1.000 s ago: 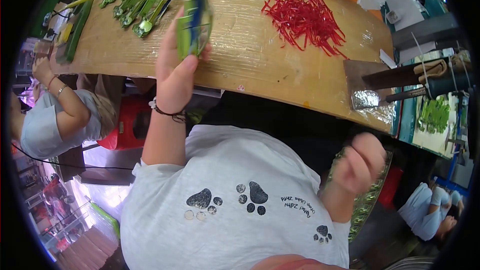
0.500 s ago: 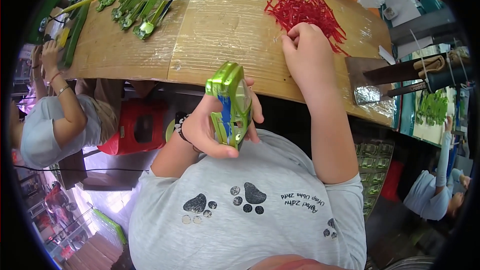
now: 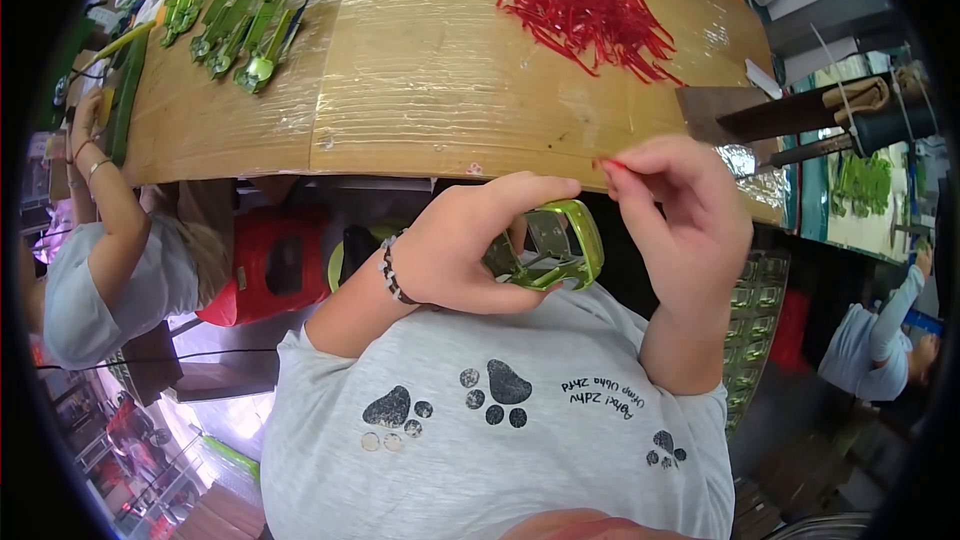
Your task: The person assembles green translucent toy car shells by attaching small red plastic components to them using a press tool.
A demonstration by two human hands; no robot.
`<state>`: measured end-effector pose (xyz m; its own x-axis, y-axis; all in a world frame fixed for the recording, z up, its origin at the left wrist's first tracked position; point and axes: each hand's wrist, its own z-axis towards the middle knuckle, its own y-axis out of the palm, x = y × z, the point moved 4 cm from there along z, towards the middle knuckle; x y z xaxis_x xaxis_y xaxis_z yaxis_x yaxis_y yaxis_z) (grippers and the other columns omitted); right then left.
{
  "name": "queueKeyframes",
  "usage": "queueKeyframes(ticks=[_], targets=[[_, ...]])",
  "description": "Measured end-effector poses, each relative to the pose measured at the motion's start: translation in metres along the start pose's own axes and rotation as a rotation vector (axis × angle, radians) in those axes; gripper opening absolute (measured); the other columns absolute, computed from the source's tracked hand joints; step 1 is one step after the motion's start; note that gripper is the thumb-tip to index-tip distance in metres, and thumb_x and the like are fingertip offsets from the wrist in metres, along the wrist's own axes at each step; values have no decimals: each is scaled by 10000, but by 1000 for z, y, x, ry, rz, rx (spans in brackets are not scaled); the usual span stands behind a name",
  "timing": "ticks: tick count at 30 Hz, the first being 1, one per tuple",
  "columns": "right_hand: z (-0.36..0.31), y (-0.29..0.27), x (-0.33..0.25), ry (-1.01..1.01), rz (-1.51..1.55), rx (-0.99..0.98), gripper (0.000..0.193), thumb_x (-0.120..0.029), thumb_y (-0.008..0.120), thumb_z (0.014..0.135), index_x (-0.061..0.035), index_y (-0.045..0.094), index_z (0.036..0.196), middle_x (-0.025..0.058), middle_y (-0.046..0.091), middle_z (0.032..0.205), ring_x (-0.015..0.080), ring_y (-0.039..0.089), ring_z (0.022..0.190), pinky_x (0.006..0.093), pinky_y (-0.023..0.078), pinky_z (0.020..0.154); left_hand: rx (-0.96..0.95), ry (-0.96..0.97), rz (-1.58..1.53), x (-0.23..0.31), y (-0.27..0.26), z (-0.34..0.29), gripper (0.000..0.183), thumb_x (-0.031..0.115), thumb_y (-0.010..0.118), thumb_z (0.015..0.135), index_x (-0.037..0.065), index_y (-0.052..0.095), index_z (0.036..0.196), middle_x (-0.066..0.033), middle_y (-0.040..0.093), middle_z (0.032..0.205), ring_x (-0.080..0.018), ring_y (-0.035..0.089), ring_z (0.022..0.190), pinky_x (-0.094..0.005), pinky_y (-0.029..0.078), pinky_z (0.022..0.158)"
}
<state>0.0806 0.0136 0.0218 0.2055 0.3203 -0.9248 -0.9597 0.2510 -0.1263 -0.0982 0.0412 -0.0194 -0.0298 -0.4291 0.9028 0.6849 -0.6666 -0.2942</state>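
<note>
My left hand [image 3: 468, 245] is closed round a shiny green plastic toy car body [image 3: 578, 240], held in front of my chest below the table edge. Windows and openings show in the shell; my fingers hide part of it. Just to the right, my right hand [image 3: 685, 205] pinches a small red strip [image 3: 608, 164] between thumb and forefinger, apart from the car body. A pile of thin red strips [image 3: 590, 15] lies farther off on the table. Several more green plastic pieces [image 3: 255, 30] lie at the table's far left.
The brown, film-covered table [image 3: 420, 70] spans the front. A dark bar-shaped fixture [image 3: 800, 120] juts in at its right end. A red stool [image 3: 280, 265] stands at left near a co-worker [image 3: 120, 270]. Another person [image 3: 870, 340] works at far right. A tray of clear-green parts [image 3: 755, 330] stands right of me.
My right hand has left the red pile and come back toward me with a red strip. My left hand has turned the car body and brought it to the right. The view has shifted slightly.
</note>
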Motion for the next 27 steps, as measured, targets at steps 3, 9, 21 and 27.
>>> queueKeyframes(ticks=[3,9,21,27], targets=[[-13,-14,-31,-289,-413,-104,305,118,720,700,-2,694,978,100,634,798,206,618,679,280,491,587,-2,74,164,3,7,9,724,134,797,598,56,517,1261,-108,625,1022,-267,637,788,-330,514,659],[-42,-35,-27,-292,-440,-66,323,152,689,678,24,692,975,103,612,788,205,585,666,275,463,558,15,238,366,7,29,24,714,151,812,553,48,536,1203,-97,626,1017,-268,640,811,-344,512,664],[-63,-68,-19,-384,-440,-17,327,147,661,658,52,680,970,87,567,747,215,542,623,302,429,543,-35,210,459,18,56,37,788,82,853,515,63,473,1205,-127,657,1010,-298,660,824,-351,530,708],[-64,-69,-14,-428,-490,15,324,143,651,652,44,680,959,96,586,774,234,566,649,316,451,575,-65,205,494,20,59,39,804,71,857,511,59,481,1221,-136,646,1030,-319,656,841,-358,525,716]])
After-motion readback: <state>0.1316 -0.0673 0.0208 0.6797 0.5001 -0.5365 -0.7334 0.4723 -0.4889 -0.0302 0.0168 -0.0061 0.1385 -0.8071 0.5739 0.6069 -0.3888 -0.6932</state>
